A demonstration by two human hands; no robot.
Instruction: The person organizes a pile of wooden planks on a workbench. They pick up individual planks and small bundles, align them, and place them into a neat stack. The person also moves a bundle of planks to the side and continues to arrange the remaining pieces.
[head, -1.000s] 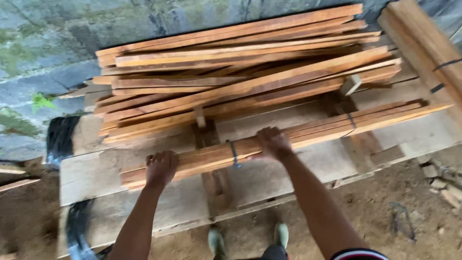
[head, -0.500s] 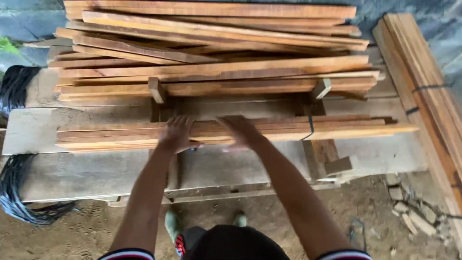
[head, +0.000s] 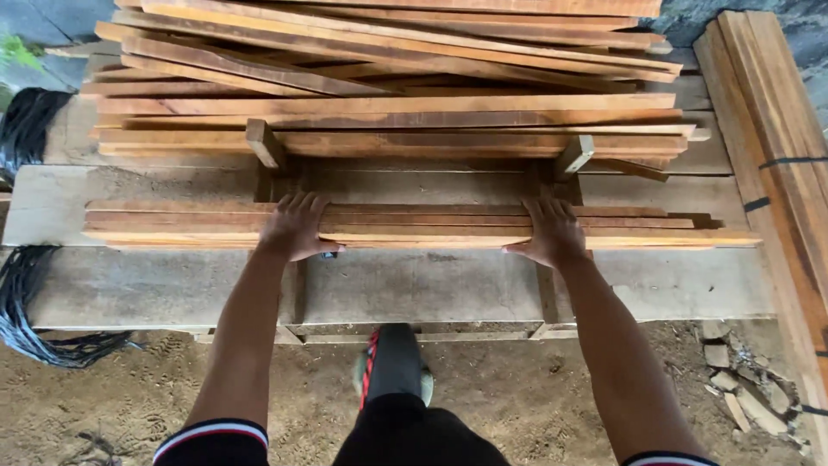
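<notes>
**Both hands on a flat bundle of wooden slats**

Head view: the bundle of slats lies lengthwise across the bench, near the front edge, and I take it as the landmark. The left hand rests on the bundle left of its middle; the right hand rests right of its middle. Both hands lie flat, fingers spread over the top slats and thumbs at the near edge. So the grip of each hand is wide open, pressing and not closed around the wood.

In my judgement, the step is to keep the slats together and even. To do it well, both palms should press equally, so that no slat slides out at the ends; the right end of the bundle already looks a little uneven.

Behind the bundle a loose pile of boards is stacked on two cross pieces. To the right of the bundle a strapped pack of boards stands at an angle. To the left hang black cables. In front, below the bench, a shoe stands on sandy ground.

No container shows in this view; nothing here holds contents.
</notes>
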